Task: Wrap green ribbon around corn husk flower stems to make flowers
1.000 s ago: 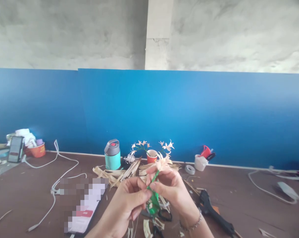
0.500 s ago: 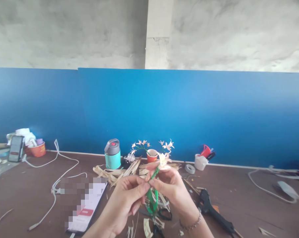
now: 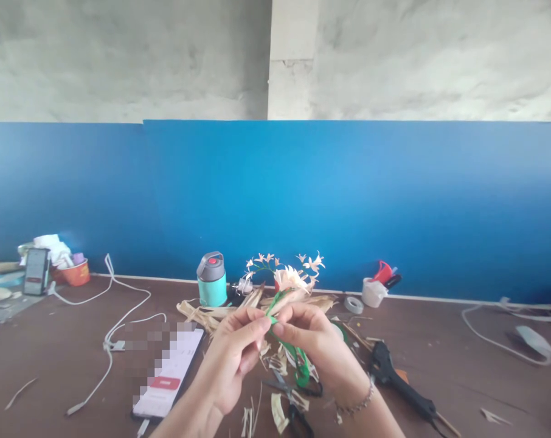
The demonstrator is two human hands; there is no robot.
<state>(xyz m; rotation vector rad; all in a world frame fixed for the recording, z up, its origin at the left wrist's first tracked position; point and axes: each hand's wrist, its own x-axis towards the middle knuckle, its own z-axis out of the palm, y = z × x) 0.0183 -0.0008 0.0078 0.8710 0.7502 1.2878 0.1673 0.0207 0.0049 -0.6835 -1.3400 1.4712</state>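
Note:
Both hands meet over the middle of the table, around a pale handmade flower (image 3: 290, 278) with a green-wrapped stem (image 3: 278, 299). My left hand (image 3: 239, 344) pinches the lower stem between thumb and fingers. Right beside it, my right hand (image 3: 314, 337) is closed at the same spot, thumb and forefinger on a green strip (image 3: 300, 359). The strip's loose end hangs below the hands and curls near the table. Dark-handled scissors (image 3: 298, 420) lie under the hands among pale husk scraps (image 3: 279, 413).
Behind the hands are dried husks (image 3: 197, 313), a teal jar (image 3: 212, 286) and small flowers (image 3: 314, 261). A tape roll (image 3: 353, 305) and white cup (image 3: 373, 293) stand back right. A black glue gun (image 3: 396, 380) lies right, a phone (image 3: 170, 374) and white cable (image 3: 97, 380) left.
The flower head has tipped away from me and the stem now leans further. My right hand has shifted lower along it, and the hanging green strip has swung to the right.

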